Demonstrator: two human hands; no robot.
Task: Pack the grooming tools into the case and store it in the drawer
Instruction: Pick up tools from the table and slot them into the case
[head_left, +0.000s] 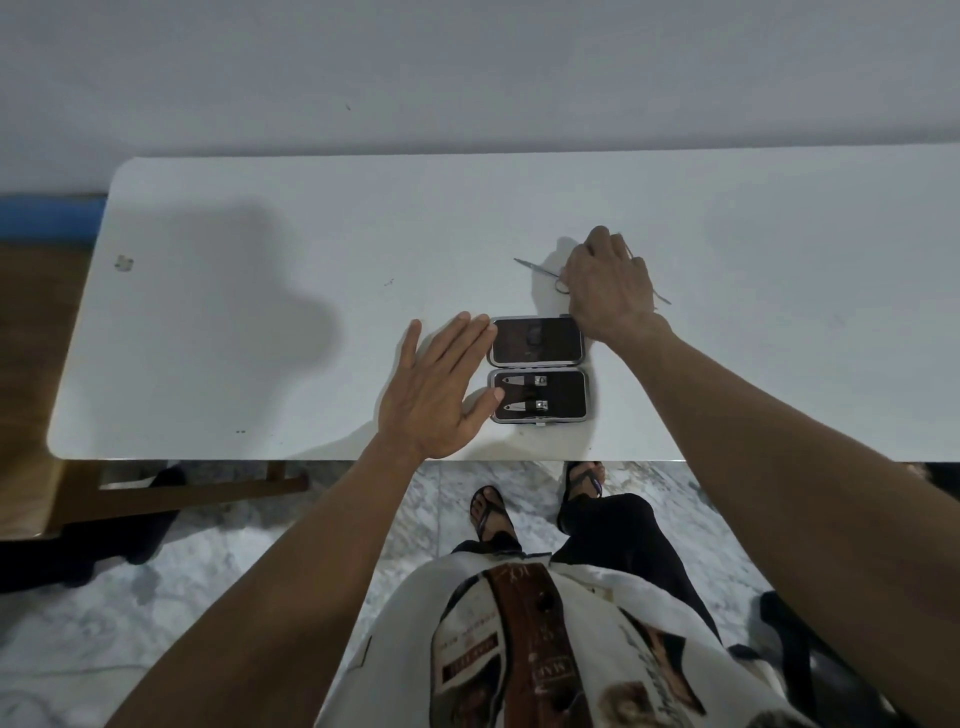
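Observation:
A small dark grooming case (538, 370) lies open on the white table (260, 312), near its front edge. Its lower half holds two nail clippers (524, 393); its upper half looks empty. My left hand (435, 389) rests flat and open just left of the case, fingertips and thumb touching its edge. My right hand (608, 283) is beyond the case, fingers curled down over thin metal tools. Small scissors (540, 270) stick out to its left and a thin metal pick (660, 297) to its right. Whether the fingers grip either tool is hidden.
The table's far edge meets a plain wall. A wooden frame (197, 491) and a blue object (47, 215) stand at the left. Below the front edge are my legs and sandalled feet (491, 512) on a marble floor. No drawer is in view.

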